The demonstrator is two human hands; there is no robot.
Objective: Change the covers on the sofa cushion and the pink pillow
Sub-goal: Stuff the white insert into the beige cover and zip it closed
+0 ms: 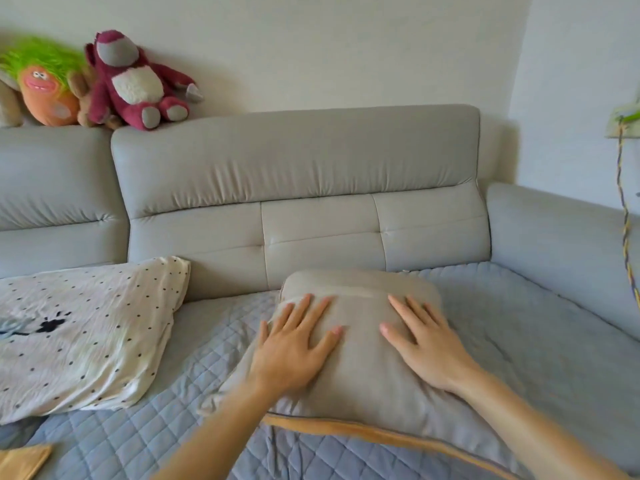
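A beige-grey sofa cushion with an orange-yellow edge along its near side lies on the quilted blue seat cover. My left hand lies flat on its left half, fingers spread. Flat on the right half rests my right hand, fingers spread as well. Neither hand grips anything. To the left sits a pillow in a crumpled white cover with black dots and a dark print. No pink pillow is visible.
The grey sofa backrest rises behind the cushion and the armrest closes the right side. Plush toys sit on top of the backrest at left. An orange fabric corner shows bottom left. A braided cord hangs at right.
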